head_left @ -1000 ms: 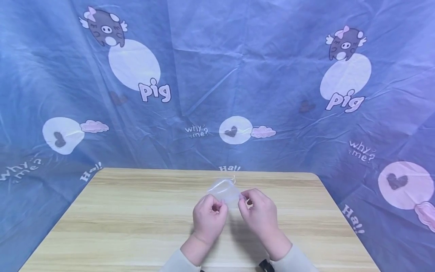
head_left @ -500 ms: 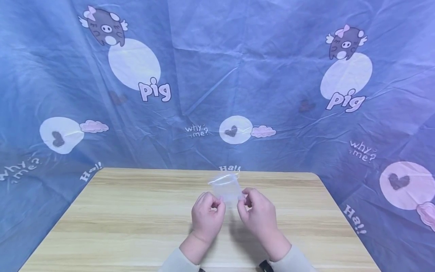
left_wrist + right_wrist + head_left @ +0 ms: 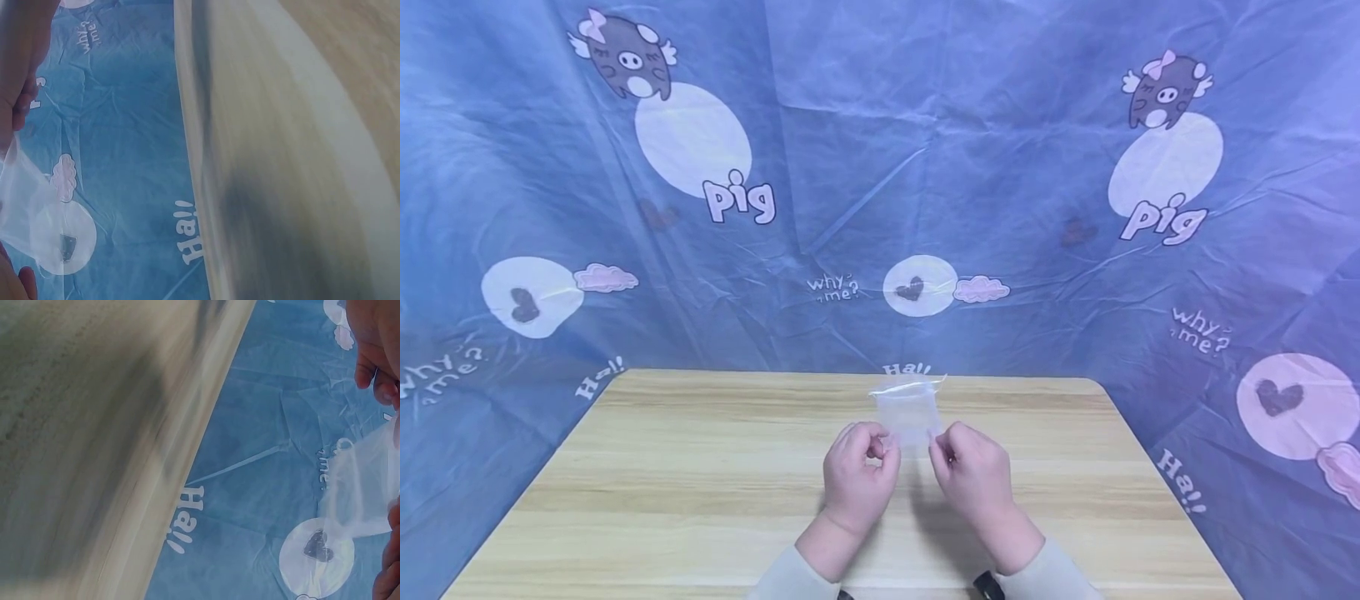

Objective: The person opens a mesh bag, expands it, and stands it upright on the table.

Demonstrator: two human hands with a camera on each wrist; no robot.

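Observation:
A small clear plastic bag (image 3: 908, 412) is stretched between my two hands above the middle of the table. My left hand (image 3: 859, 467) pinches its near left corner between thumb and curled fingers. At the near right corner, my right hand (image 3: 973, 468) pinches it the same way. The far end of the bag points away from me, with a shiny crease across it. Seen from the left wrist, the thin film of the bag (image 3: 28, 194) spans between the fingers; in the right wrist view the bag (image 3: 362, 481) hangs see-through before the cloth.
A light wood-grain table (image 3: 700, 483) lies under my hands, which cast a shadow on it. Blue printed cloth (image 3: 850, 183) with pig pictures and lettering rises behind the table and along both sides. A dark wrist strap (image 3: 988, 585) shows at the right sleeve.
The bag has swung from a crumpled slant to a flatter, squarer spread, and its far end has shifted up and slightly right. Both hands keep their pinch and have barely moved.

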